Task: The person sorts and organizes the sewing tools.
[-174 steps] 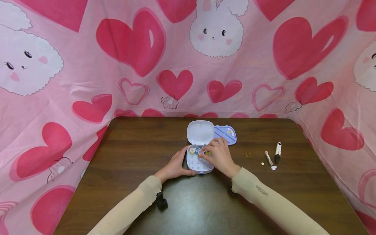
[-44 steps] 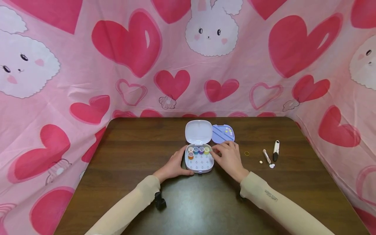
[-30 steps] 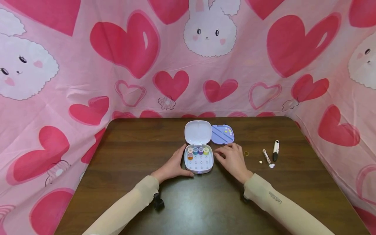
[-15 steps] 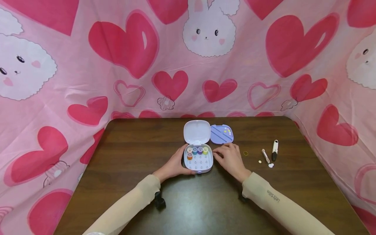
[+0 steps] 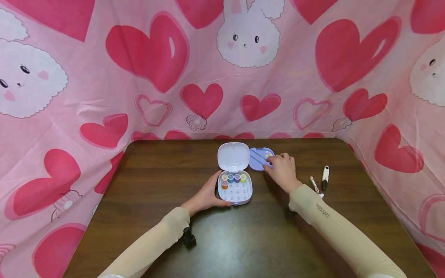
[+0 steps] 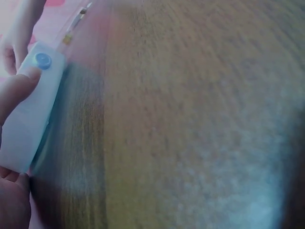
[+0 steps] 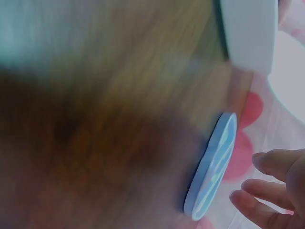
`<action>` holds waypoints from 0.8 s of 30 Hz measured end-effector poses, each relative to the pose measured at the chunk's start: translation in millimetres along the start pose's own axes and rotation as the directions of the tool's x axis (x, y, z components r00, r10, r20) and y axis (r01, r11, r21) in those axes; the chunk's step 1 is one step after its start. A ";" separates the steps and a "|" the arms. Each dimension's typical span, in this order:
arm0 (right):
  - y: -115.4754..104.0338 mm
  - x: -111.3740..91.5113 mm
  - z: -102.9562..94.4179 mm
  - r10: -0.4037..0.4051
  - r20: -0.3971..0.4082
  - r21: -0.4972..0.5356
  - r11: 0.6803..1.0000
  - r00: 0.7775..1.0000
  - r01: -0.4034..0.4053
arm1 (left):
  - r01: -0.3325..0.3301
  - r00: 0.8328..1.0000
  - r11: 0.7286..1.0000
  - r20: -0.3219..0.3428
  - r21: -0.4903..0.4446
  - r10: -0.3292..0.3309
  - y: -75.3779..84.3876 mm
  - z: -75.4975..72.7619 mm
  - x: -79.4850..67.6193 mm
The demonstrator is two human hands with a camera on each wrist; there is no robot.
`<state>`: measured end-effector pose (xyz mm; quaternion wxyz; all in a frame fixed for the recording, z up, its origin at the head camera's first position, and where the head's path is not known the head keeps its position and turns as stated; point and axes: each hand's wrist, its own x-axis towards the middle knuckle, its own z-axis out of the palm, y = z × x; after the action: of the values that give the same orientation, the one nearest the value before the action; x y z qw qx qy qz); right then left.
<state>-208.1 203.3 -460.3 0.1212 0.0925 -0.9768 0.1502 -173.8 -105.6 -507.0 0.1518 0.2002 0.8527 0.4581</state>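
An open white sewing box (image 5: 245, 195) stands at the table's middle, its lid (image 5: 233, 156) tipped back. Inside are rows of small pegs. White, blue, purple and yellow thread spools (image 5: 237, 178) fill the back row, and an orange spool (image 5: 224, 185) sits in front of the white one. My left hand (image 5: 206, 196) grips the box's left side, thumb at the front by its round clasp (image 6: 43, 60). Over the purple tray (image 5: 255, 162) behind the box hovers my right hand (image 5: 282, 172). Its fingers (image 7: 269, 192) are spread and loosely bent, with nothing seen between them.
Small yellow and white buttons (image 5: 267, 155) lie in the tray, partly covered by my right hand. To the right on the table (image 5: 156, 170) are a white tool with a black end (image 5: 325, 178), a bundled pale strip (image 5: 314, 184) and small white pieces (image 5: 321, 195).
The orange spool, earlier pinched in my right hand, now sits on a second-row peg. My right hand has moved from the box's right side back over the tray. My left hand keeps its hold.
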 end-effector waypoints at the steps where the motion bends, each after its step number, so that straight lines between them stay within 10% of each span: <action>1: 2.0 3.1 0.0 0.007 0.012 -0.014 1.000 1.000 -0.007 | 0.001 1.000 1.000 0.000 0.002 -0.001 0.0 0.0 0.0; 24: 8.1 34.6 12.1 0.164 0.243 -0.128 0.982 0.956 -0.136 | 0.006 1.000 1.000 0.028 -0.015 -0.006 -0.6 -1.8 -1.8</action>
<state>-245.4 202.1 -464.5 -0.0111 0.0298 -0.9953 0.0918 -173.1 -108.1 -506.3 0.1664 0.2028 0.8476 0.4613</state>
